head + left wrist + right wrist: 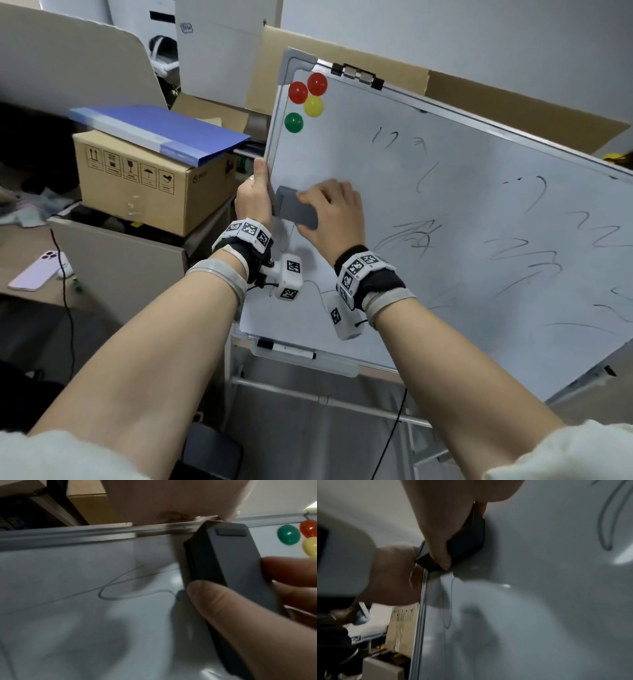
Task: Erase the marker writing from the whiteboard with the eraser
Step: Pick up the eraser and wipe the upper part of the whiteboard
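The right hand (334, 214) is grasping the eraser (297, 211) on the board (445, 205), left hand (255, 195) gripping its edge; next, wiping rightward over the writing (520, 253).

Left hand (254, 195) clamped, thumb up; right hand (334, 214) curled in grip, both forearms raised.

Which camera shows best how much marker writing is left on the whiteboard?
The head view: black marker writing covers most of the white whiteboard beyond the grey eraser. The left wrist view shows one faint loop by the frame; the right wrist view shows a few blurred strokes.
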{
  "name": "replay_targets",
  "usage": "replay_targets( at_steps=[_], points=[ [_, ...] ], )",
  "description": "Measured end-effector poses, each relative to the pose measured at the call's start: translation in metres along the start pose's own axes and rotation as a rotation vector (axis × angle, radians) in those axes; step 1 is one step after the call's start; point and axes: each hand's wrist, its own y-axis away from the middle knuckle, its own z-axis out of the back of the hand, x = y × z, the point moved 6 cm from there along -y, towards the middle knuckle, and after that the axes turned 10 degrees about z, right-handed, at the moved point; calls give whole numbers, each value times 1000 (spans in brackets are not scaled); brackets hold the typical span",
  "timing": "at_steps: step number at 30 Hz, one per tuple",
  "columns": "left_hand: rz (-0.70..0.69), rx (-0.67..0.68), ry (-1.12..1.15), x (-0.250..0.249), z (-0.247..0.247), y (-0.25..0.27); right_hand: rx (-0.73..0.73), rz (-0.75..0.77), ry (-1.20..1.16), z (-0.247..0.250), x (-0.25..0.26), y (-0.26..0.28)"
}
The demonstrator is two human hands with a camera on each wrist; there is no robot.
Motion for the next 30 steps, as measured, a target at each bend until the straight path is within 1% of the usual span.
replay_targets(
  at_steps=[1, 2, 5, 7, 8, 9, 13, 14, 15, 16, 17, 20, 21, 22, 23, 24, 27, 29, 30],
  points=[
    [1, 0, 5, -1, 0, 0, 0, -2, 10, 3, -1, -4],
    [5, 1, 1, -1, -1, 1, -42, -32, 23, 11, -5, -11],
    [51, 1, 33, 9, 0, 1, -254, -124, 60, 41, -18, -36],
    [84, 2, 64, 20, 2, 0, -281, -128, 81, 41, -17, -38],
    [89, 1, 73, 25, 3, 0, -263, -126, 73, 35, -14, -34],
    [94, 0, 73, 28, 3, -1, -212, -121, 50, 24, -10, -26],
    [122, 2, 82, 35, 3, -4, 141, -58, -8, -30, 12, 27],
    [126, 1, 81, 38, 3, -5, 182, -49, -10, -33, 14, 32],
    [137, -1, 75, 42, 4, -5, 192, -44, -9, -32, 12, 30],
    [155, -1, 63, 47, 4, -4, 174, -47, 1, -25, 9, 22],
    [171, -3, 44, 54, 5, -4, 120, -65, 16, -16, 3, 13],
    [203, -21, 37, 71, 11, -2, -132, -128, 53, 14, -12, -16],
    [208, -22, 39, 74, 12, -1, -168, -136, 61, 16, -13, -18],
    [212, -23, 44, 75, 12, 0, -169, -134, 59, 12, -11, -16],
    [214, -19, 55, 77, 12, -1, -135, -130, 43, 4, -6, -9],
    [217, -7, 67, 75, 12, 0, -62, -118, 17, -9, 0, 2],
    [260, 5, 125, 83, 12, -5, 202, -44, -8, -54, 21, 56],
    [282, -2, 133, 94, 13, -10, 293, -19, 5, -67, 29, 78],
    [281, 18, 131, 95, 13, -8, 301, -8, 9, -66, 28, 76]
  ],
)
